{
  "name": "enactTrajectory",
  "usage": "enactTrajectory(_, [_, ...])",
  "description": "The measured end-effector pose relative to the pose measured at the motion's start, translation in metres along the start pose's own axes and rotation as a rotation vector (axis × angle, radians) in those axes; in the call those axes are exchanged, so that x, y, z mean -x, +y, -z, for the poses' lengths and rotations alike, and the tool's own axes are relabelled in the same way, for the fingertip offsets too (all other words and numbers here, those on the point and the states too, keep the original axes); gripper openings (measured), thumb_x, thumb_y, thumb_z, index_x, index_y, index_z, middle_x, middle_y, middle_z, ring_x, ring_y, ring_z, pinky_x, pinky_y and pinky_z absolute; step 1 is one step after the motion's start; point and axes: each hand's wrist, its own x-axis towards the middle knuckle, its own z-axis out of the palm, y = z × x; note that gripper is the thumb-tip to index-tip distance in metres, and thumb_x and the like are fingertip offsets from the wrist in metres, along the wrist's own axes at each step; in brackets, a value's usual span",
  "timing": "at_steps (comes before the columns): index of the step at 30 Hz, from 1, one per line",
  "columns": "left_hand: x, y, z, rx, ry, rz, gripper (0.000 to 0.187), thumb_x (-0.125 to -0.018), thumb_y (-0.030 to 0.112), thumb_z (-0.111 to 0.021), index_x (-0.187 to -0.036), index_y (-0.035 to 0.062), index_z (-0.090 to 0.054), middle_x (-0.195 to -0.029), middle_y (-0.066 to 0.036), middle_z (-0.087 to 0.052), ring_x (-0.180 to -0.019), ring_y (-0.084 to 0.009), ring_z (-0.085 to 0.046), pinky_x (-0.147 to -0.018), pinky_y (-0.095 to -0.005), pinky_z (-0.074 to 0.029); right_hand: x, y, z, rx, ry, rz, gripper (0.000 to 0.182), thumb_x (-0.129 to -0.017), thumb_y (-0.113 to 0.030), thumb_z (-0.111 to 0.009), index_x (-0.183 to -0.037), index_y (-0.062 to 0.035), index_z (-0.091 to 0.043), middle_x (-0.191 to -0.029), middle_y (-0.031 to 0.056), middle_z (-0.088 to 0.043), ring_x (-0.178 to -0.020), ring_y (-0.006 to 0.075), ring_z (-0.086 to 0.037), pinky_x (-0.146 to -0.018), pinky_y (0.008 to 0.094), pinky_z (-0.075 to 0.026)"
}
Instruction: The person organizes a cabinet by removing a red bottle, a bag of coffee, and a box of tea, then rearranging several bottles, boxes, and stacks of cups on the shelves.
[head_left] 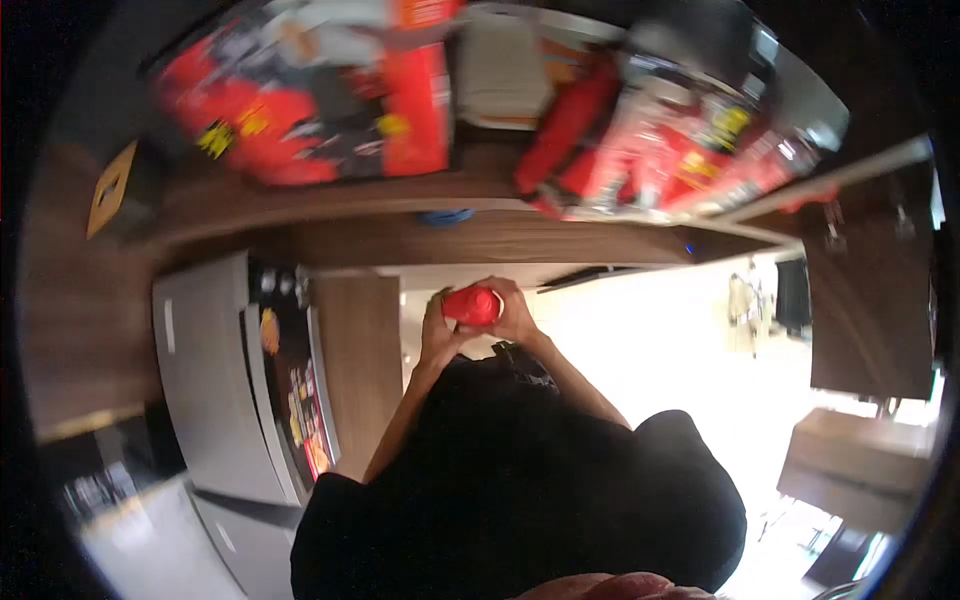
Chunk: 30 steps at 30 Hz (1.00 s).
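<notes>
Both hands are held out in front of my body, around a small red bottle [472,305] with a round red top. My left hand [437,328] wraps its left side, fingers curled against it. On the other side, my right hand [515,315] grips it with bent fingers. The round top points towards the camera, and the bottle's lower part is hidden. No label can be read on it.
Overhead, a dark wooden shelf [370,205] carries a large red bag [320,100], red-and-clear packages [660,150] and a pale container [500,65]. A grey fridge [215,380] stands at left. Brown cardboard box [855,465] sits at lower right.
</notes>
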Motion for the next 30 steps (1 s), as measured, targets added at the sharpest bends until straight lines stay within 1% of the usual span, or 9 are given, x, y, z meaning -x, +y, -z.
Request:
enactTrajectory(2, [0.001,0.038,-0.021,0.143,-0.263,0.197,0.080,-0.060,0.016,-0.093,-0.129,0.0015,-0.055,-0.117,-0.017,-0.066,-0.111,-0.0305,-0.064,-0.097,-0.0405,-0.050,0.025,-0.028,0.051,-0.134,-0.019,-0.158,0.072,-0.053,-0.034,-0.098,-0.111,-0.0034,-0.066,-0.109,0.0133,-0.068,-0.104,0.0310,-0.065,-0.095,0.0421,-0.050])
enactTrajectory(4, [-0.004,0.061,-0.045,-0.051,-0.392,-0.194,0.071,-0.062,0.014,-0.092,-0.124,0.0020,-0.059,-0.112,-0.016,-0.069,-0.107,-0.0284,-0.067,-0.095,-0.0401,-0.051,0.054,-0.039,0.094,-0.195,0.091,-0.247,0.074,-0.053,-0.032,-0.099,-0.113,-0.0032,-0.066,-0.110,0.0119,-0.068,-0.105,0.0279,-0.065,-0.096,0.0405,-0.050])
enactTrajectory(11, [-0.003,0.144,-0.165,0.038,-0.732,-0.271,0.071,-0.070,0.028,-0.091,-0.126,0.0020,-0.056,-0.115,-0.012,-0.062,-0.105,-0.0239,-0.062,-0.089,-0.0369,-0.051,0.119,-0.056,0.225,-0.346,0.460,-0.291,0.074,-0.052,-0.025,-0.099,-0.115,-0.0016,-0.068,-0.111,0.0116,-0.067,-0.102,0.0246,-0.066,-0.094,0.0362,-0.051])
enactTrajectory(14, [0.003,0.162,-0.229,0.123,-0.627,-0.361,0.075,-0.073,0.028,-0.090,-0.131,0.0020,-0.049,-0.117,-0.011,-0.056,-0.103,-0.0219,-0.059,-0.086,-0.0363,-0.051,0.140,-0.047,0.286,-0.322,0.588,-0.190,0.078,-0.049,-0.026,-0.099,-0.115,0.0009,-0.067,-0.109,0.0129,-0.067,-0.101,0.0242,-0.065,-0.092,0.0363,-0.052])
enactTrajectory(18, [0.008,0.208,-0.312,0.071,-0.255,-0.541,0.083,-0.073,0.024,-0.090,-0.135,0.0036,-0.039,-0.128,-0.015,-0.049,-0.119,-0.0275,-0.051,-0.102,-0.0398,-0.041,0.158,-0.029,0.367,-0.274,0.734,0.021,0.082,-0.048,-0.029,-0.099,-0.116,0.0019,-0.065,-0.107,0.0126,-0.067,-0.099,0.0245,-0.064,-0.090,0.0367,-0.051])
enactTrajectory(22, [0.000,0.236,-0.382,-0.017,0.047,-0.759,0.066,-0.076,0.011,-0.085,-0.129,0.0032,-0.047,-0.125,-0.015,-0.050,-0.115,-0.0282,-0.051,-0.099,-0.0401,-0.042,0.149,-0.034,0.439,-0.234,1.002,0.047,0.081,-0.053,-0.032,-0.097,-0.119,0.0016,-0.063,-0.106,0.0095,-0.065,-0.098,0.0218,-0.064,-0.085,0.0352,-0.054])
enactTrajectory(25, [-0.014,0.282,-0.406,-0.133,-0.107,-0.868,0.056,-0.082,0.008,-0.078,-0.132,0.0038,-0.053,-0.131,-0.015,-0.050,-0.121,-0.0312,-0.049,-0.103,-0.0421,-0.041,0.123,-0.047,0.486,-0.368,1.114,0.098,0.071,-0.061,-0.021,-0.092,-0.120,0.0017,-0.060,-0.107,0.0097,-0.066,-0.097,0.0207,-0.065,-0.088,0.0333,-0.053])
enactTrajectory(28, [-0.028,0.324,-0.428,-0.154,-0.096,-0.967,0.056,-0.086,0.008,-0.073,-0.138,0.0051,-0.054,-0.138,-0.015,-0.048,-0.127,-0.0340,-0.047,-0.105,-0.0437,-0.041,0.089,-0.051,0.522,-0.329,1.138,0.183,0.068,-0.063,-0.017,-0.093,-0.120,0.0018,-0.060,-0.107,0.0100,-0.066,-0.096,0.0199,-0.064,-0.088,0.0316,-0.051])
enactTrajectory(30, [-0.039,0.336,-0.442,-0.164,-0.110,-1.001,0.067,-0.086,0.010,-0.072,-0.147,0.0052,-0.044,-0.149,-0.019,-0.039,-0.133,-0.0383,-0.043,-0.108,-0.0474,-0.039,0.068,-0.045,0.532,-0.302,1.144,0.192,0.068,-0.064,-0.018,-0.094,-0.119,0.0021,-0.059,-0.107,0.0103,-0.066,-0.096,0.0194,-0.064,-0.088,0.0315,-0.051])
